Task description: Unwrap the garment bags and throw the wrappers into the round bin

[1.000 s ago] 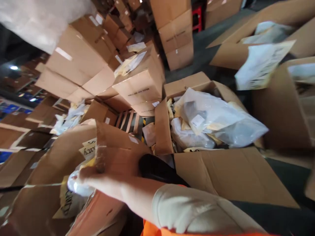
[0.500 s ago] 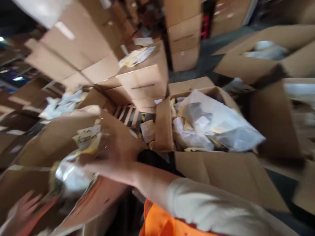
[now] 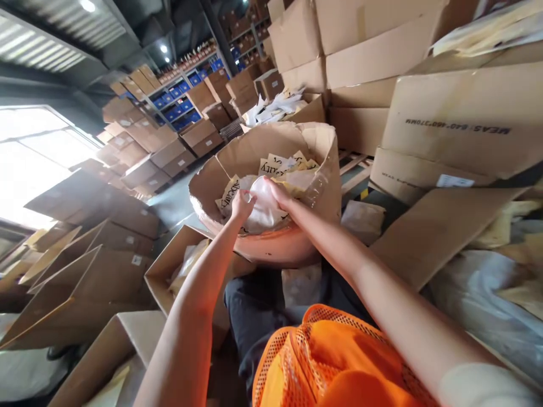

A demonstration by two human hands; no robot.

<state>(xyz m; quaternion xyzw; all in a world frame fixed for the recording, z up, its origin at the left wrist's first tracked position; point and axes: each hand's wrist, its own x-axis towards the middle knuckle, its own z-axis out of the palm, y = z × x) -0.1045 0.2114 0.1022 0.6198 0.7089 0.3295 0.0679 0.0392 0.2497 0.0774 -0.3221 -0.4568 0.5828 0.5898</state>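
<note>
Both my hands are inside the rim of a large round cardboard bin (image 3: 326, 152) that stands before my knees. Between them is a whitish translucent plastic bag (image 3: 266, 213). My left hand (image 3: 242, 206) pinches the bag's left upper edge. On its other side, my right hand (image 3: 278, 195) grips the bag with the fingers closed around the edge. Beneath and behind the bag lie several cream-coloured packages (image 3: 274, 165) with black lettering, partly covered by the bag and my hands.
Open cartons stand close on my left (image 3: 178, 265). On the right, an open box's flap (image 3: 445, 226) reaches toward me, with plastic bags (image 3: 487, 288) beside it. Stacked cartons (image 3: 462, 124) rise behind. A small wrapped package (image 3: 362, 220) lies on the floor near the bin.
My view has swung left, bringing the round bin to the middle. My right arm was stretched over it with a shiny bag; my left hand, spread before, now grips a bag together with the right.
</note>
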